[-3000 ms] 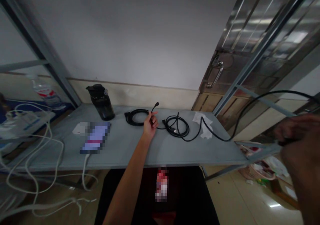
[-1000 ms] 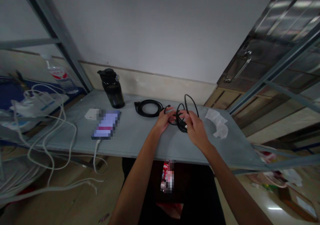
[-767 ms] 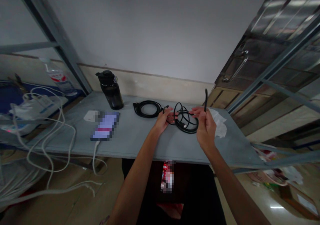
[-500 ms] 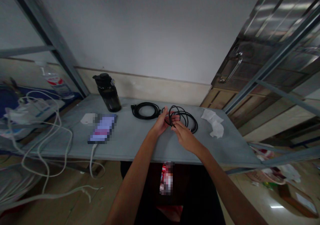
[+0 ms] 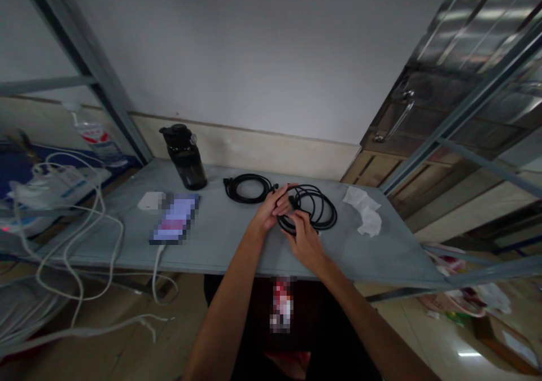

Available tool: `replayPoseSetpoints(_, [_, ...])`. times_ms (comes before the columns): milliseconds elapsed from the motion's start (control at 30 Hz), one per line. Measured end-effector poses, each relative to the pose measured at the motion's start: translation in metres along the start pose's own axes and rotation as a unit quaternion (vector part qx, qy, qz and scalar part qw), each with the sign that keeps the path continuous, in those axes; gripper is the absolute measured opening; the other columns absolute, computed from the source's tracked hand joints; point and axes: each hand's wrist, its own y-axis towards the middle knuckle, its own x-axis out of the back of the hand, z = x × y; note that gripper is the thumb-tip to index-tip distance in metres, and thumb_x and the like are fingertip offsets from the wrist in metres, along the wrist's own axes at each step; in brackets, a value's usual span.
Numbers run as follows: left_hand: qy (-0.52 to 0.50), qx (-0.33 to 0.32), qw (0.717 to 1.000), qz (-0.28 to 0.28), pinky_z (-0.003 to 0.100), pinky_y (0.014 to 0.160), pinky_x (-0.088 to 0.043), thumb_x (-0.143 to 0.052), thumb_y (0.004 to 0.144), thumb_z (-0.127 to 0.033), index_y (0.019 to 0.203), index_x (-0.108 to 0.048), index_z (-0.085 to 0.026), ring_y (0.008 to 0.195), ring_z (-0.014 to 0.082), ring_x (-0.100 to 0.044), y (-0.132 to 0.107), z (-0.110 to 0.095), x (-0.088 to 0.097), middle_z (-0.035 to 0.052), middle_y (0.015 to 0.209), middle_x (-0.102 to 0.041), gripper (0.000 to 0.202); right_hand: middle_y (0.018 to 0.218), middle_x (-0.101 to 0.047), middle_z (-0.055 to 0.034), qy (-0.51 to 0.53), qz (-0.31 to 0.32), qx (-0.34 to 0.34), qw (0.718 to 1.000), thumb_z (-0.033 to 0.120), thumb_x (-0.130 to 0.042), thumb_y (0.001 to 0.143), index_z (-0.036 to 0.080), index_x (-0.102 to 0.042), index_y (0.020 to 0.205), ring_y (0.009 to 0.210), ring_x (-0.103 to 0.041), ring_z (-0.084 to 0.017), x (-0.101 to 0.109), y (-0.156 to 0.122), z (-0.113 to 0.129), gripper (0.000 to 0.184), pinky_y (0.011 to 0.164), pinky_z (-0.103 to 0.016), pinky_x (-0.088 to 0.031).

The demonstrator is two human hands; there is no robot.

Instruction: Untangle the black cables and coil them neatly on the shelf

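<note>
A loosely looped black cable (image 5: 324, 223) lies on the grey tabletop (image 5: 237, 245), its loops spreading right of my hands. My left hand (image 5: 273, 205) is closed around part of it at the left side of the loops, fingers curled over toward the right. Just below and to the right, my right hand (image 5: 305, 235) pinches the lower left loops near the tabletop; its fingertips are partly hidden. Left of my left hand rests a second black cable (image 5: 248, 200), wound in a neat flat coil with a plug at its left end.
A dark water bottle (image 5: 184, 158) stands at the back left. Before it lie a phone (image 5: 175, 217) with a white cord and a white charger (image 5: 151, 200). Crumpled tissue (image 5: 365, 211) lies at the right. Metal posts frame both ends, and white cords (image 5: 99, 228) hang at far left.
My left hand has turned and its fingers have curled inward. My right hand has moved slightly down. The loops, raised between my hands before, now lie lower and flatter on the table.
</note>
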Motion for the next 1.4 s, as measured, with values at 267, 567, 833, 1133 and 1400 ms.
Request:
replayPoseSetpoints(267, [0.009, 0.051, 0.998, 0.020, 0.016, 0.035, -0.025, -0.070, 0.112, -0.030, 0.098, -0.082, -0.016, 0.031, 0.0044, -0.013, -0.010, -0.006, 0.004, -0.0115, 0.041, -0.028, 0.023, 0.123, -0.072, -0.0156, -0.089, 0.065, -0.010, 0.994, 0.013, -0.064, 0.104, 0.020, -0.066, 0.139, 0.111, -0.072, -0.032, 0.001, 0.001, 0.005, 0.035, 0.101, -0.049, -0.064])
replayPoseSetpoints(567, [0.145, 0.113, 0.980, 0.072, 0.020, 0.037, -0.023, -0.076, 0.107, -0.038, 0.096, -0.085, -0.014, 0.033, 0.0046, -0.013, -0.014, -0.009, 0.007, -0.0111, 0.042, -0.025, 0.027, 0.125, -0.074, -0.0160, -0.127, 0.058, -0.015, 0.990, 0.012, -0.068, 0.104, 0.019, -0.072, 0.120, 0.121, -0.065, -0.035, 0.008, 0.003, 0.010, 0.018, 0.107, -0.053, -0.053])
replayPoseSetpoints(833, [0.321, 0.067, 0.945, -0.010, 0.026, 0.058, -0.053, -0.094, 0.088, -0.052, 0.110, -0.079, -0.018, 0.044, 0.0099, -0.049, -0.028, -0.038, 0.023, -0.0092, 0.055, -0.051, 0.043, 0.101, -0.076, -0.0069, -0.120, 0.072, 0.045, 0.989, 0.021, -0.056, 0.118, 0.023, -0.075, 0.132, 0.103, -0.066, -0.025, 0.016, 0.008, 0.017, 0.024, 0.105, -0.044, -0.045])
replayPoseSetpoints(1133, [0.670, -0.127, 0.729, -0.059, 0.033, 0.065, -0.051, -0.065, 0.104, -0.054, 0.091, -0.073, -0.024, 0.066, 0.0225, -0.063, -0.036, -0.069, 0.038, 0.0013, 0.070, -0.067, 0.034, 0.112, -0.077, -0.0068, -0.069, 0.079, 0.064, 0.992, 0.017, -0.063, 0.114, 0.025, -0.077, 0.127, 0.112, -0.066, -0.024, 0.012, 0.013, 0.011, 0.021, 0.114, -0.046, -0.038])
replayPoseSetpoints(1400, [0.698, -0.230, 0.618, -0.281, 0.046, 0.093, -0.059, -0.058, 0.103, -0.051, 0.111, -0.074, -0.019, 0.092, 0.0322, -0.073, -0.031, -0.095, 0.094, 0.0117, 0.098, -0.077, 0.036, 0.138, -0.076, -0.0092, -0.034, 0.082, 0.040, 0.995, 0.006, -0.060, 0.109, 0.026, -0.076, 0.130, 0.149, -0.057, -0.025, -0.035, 0.103, 0.001, 0.033, 0.135, -0.057, -0.022])
